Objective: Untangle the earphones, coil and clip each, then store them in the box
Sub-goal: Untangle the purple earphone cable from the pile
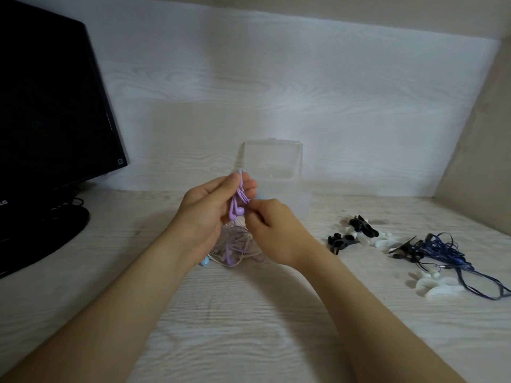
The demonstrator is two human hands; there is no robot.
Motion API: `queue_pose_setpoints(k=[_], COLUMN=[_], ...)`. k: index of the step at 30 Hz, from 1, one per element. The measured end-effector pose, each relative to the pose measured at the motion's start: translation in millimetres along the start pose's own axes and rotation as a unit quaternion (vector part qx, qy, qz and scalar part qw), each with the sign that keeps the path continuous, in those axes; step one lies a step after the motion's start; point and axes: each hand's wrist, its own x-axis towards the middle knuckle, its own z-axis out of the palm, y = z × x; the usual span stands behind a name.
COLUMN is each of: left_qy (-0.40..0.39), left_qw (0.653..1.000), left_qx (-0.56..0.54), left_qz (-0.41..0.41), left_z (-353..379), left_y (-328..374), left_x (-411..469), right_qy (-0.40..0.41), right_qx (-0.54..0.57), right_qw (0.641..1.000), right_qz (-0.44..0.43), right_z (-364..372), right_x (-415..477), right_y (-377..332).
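Presently, the step in hand appears to be the coiling of the lilac wired earphones [236,210]. The left hand [210,208] holds them raised above the pale wood-grain desk [249,327], thumb and curled fingers closed round a bunch of cord loops, with the earbuds hanging against the palm. The right hand [273,230] sits just right of it, fingertips pinched on a strand of the same cord.

Beneath both hands a loose tangle of pale cords [240,248] lies on the desk, a light blue earbud [205,262] at its left edge. Whether the lilac cord is free of this tangle cannot be told.

The clear plastic box [272,158] stands beyond the hands against the far wall; nothing can be made out inside it. The black and white plastic clips [359,230] lie to the right, well apart from the hands. A heap of dark blue earphone cord [442,250] lies further right.

Judgement: the task is at an early stage. The next move calls for winding in the remaining cord, then a firm left-hand hold on the bundle while the right hand fetches a clip.
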Motion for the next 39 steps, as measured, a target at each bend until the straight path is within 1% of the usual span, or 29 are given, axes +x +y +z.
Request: queue_pose_setpoints(k=[2,4,6,8,10,13,16,20,22,24,26,28,30,34,37,39], left_qy=[0.037,0.067,0.079,0.074,0.065,0.058,0.041,-0.02,-0.058,-0.092,-0.122,-0.149,-0.174,-0.175,-0.185,-0.186], left_qw=[0.999,0.995,0.988,0.98,0.979,0.978,0.978,0.991,0.991,0.989,0.987,0.984,0.98,0.977,0.977,0.978], left_qx=[0.022,0.066,0.123,0.167,0.178,0.188,0.202,0.127,0.097,0.078,0.049,0.032,0.043,0.109,0.098,0.084], left_qz=[0.012,0.03,0.057,0.077,0.081,0.066,0.04,-0.034,-0.072,-0.085,-0.088,-0.089,-0.086,-0.047,-0.044,-0.048], left_z=[-1.2,-1.4,-0.6,-0.4,-0.7,-3.3,-6.5,-1.7,0.5,1.0,-1.0,-4.4,-4.3,-1.6,-3.8,-5.4], left_y=[-0.9,-1.7,-1.9,-2.2,-2.6,-3.6,-5.3,-2.3,-2.4,-1.4,0.6,1.5,2.3,-0.6,-1.5,0.5], left_x=[-0.5,-2.5,-5.2,-6.3,-7.0,-7.1,-4.5,-5.0,-4.7,-4.5,-3.7,-2.4,-2.8,-6.8,-7.6,-7.1], right_qy=[0.004,0.028,0.061,0.094,0.114,0.109,0.099,0.16,0.183,0.16,0.127,0.116,0.109,0.108,0.085,0.059], right_qx=[-0.024,-0.058,-0.071,-0.042,0.026,0.098,0.121,0.031,-0.01,-0.023,0.008,0.089,0.17,0.278,0.344,0.357], right_qw=[0.999,0.995,0.992,0.992,0.992,0.989,0.987,0.984,0.982,0.987,0.992,0.989,0.979,0.951,0.929,0.925], right_qz=[-0.037,-0.076,-0.086,-0.077,-0.047,-0.023,-0.039,-0.068,-0.047,-0.004,0.018,0.022,0.036,0.077,0.107,0.116], right_z=[2.5,3.7,2.5,-1.6,-5.8,-9.2,-11.1,-9.2,-8.7,-9.9,-10.4,-11.0,-14.1,-20.6,-24.1,-28.7], right_x=[0.1,0.3,1.6,0.6,-2.4,-5.1,-7.0,-2.7,-0.9,-1.3,-2.3,-2.6,-3.0,-3.6,-3.7,-4.1], right_y=[-0.7,2.2,5.0,2.8,-4.8,-9.4,-10.6,-5.2,0.7,3.6,1.5,-2.1,-5.3,-6.1,-7.9,-6.2])
